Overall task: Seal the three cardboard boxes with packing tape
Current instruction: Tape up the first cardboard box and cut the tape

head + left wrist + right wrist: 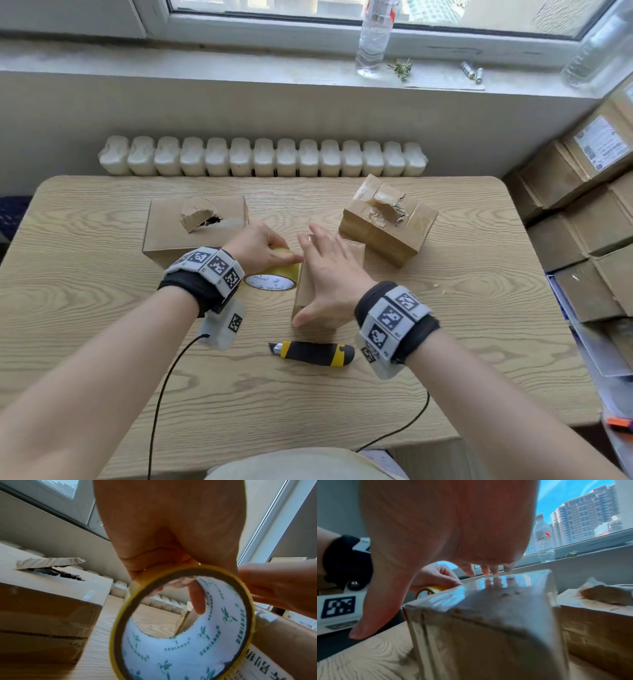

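Three cardboard boxes sit mid-bench; the small middle box, probably light and glossy-slick, lies under the flat, spread right hand. The left hand grips the stiff tape roll beside it. A knife lies nearer; the bench is roomy

Bright daylight from the window; blurred, edge-warped wrist views.

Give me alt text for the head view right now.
Left hand grips a yellow tape roll beside a small box that the right hand covers with flat fingers. A utility knife lies in front; two torn boxes sit behind on the wooden table.
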`<state>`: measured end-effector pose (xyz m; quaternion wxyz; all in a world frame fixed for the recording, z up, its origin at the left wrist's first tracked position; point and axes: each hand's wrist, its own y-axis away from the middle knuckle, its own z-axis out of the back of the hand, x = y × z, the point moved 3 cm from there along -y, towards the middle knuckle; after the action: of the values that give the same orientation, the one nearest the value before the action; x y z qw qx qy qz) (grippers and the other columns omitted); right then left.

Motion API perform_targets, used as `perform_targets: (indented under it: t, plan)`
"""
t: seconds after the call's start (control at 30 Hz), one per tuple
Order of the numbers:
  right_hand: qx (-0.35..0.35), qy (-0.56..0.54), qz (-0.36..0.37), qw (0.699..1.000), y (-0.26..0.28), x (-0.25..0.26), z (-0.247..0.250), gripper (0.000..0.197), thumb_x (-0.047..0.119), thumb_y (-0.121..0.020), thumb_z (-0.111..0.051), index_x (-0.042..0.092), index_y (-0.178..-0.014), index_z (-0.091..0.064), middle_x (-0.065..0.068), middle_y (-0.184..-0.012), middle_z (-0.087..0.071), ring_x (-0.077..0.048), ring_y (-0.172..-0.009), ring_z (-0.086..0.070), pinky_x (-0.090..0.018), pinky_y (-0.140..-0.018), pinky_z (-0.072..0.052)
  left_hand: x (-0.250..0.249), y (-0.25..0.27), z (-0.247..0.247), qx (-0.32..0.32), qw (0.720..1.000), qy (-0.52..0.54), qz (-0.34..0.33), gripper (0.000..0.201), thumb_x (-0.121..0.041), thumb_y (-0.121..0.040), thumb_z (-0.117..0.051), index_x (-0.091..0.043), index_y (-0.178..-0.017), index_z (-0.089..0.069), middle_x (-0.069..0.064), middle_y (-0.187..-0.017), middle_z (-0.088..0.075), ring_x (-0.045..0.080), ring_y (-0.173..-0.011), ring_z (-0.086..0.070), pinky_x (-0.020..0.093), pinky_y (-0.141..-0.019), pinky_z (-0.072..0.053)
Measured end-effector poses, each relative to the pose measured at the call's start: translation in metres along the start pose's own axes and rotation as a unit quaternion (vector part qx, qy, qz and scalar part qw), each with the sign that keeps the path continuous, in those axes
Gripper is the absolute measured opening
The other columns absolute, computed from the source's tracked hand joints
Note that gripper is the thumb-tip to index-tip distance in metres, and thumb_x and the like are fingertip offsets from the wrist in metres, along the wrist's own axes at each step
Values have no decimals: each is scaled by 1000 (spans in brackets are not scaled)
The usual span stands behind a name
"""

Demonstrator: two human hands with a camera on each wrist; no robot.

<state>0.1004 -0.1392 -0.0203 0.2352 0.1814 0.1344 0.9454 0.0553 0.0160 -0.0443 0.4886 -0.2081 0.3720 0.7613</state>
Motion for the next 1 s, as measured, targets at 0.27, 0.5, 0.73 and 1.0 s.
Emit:
perform_targets:
  t: [0.27, 0.5, 0.73, 1.0]
  plan:
    - [-11, 71, 4, 997, -3, -2, -15, 131, 85, -65, -47, 9, -147, 20, -6, -155, 27, -18, -142, 27, -41, -119, 9, 8, 6, 0, -15, 1000, 23, 1, 34, -51, -74, -70, -23, -56, -65, 0, -52, -49, 12, -50, -40, 29, -53, -33]
    - [-11, 57, -43, 997, 26, -30, -16, 129, 89, -63, -32, 6, -146, 22, -8, -154, 29, -16, -141, 29, -33, -116, 17, 5, 6, -2, -24, 1000, 9, 17, 43, -52, -75, -69, -11, -64, -61, -1, -56, -48, 13, -53, -40, 26, -53, -33]
    - [-19, 53, -10, 998, 17, -9, -6, 132, 82, -64, -56, 10, -149, 16, -8, -155, 27, -21, -142, 26, -40, -116, 16, 4, 12, -6, -56, 997, 58, 3, 34, -43, -77, -71, -12, -77, -59, 1, -76, -51, 13, -70, -45, 23, -59, -38]
    - [30, 60, -31, 997, -11, 4, 1, 141, 59, -52, -81, 9, -150, 7, -15, -157, -2, -29, -146, 2, -53, -118, -6, 17, 25, 1, -35, 989, 141, 16, 39, -52, -66, -60, -14, -71, -61, 2, -71, -52, 13, -68, -45, 30, -69, -34]
